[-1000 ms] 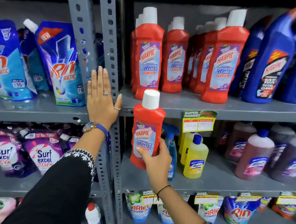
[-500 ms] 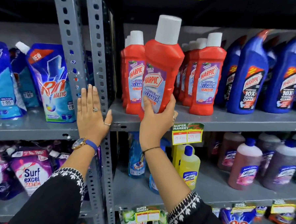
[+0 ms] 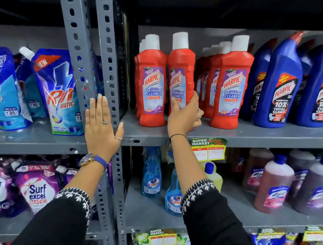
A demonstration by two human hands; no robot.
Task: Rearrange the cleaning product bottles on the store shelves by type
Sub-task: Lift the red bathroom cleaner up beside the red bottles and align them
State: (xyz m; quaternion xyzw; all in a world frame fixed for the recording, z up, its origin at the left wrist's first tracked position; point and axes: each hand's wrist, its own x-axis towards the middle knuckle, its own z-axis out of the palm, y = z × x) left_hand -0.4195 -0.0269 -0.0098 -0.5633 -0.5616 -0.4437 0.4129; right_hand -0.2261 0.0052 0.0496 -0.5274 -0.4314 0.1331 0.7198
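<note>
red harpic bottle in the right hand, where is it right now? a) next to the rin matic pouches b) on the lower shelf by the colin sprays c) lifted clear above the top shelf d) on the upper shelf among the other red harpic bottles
d: the right hand grips the red Harpic bottle upright between other red Harpic bottles on the upper shelf.

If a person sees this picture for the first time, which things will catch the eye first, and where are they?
First, the red Harpic bottle that the right hand grips among the other red bottles on the upper right shelf. Next, the left hand pressed flat on the grey upright post in the middle. The blue Harpic bottles stand farther right.
</note>
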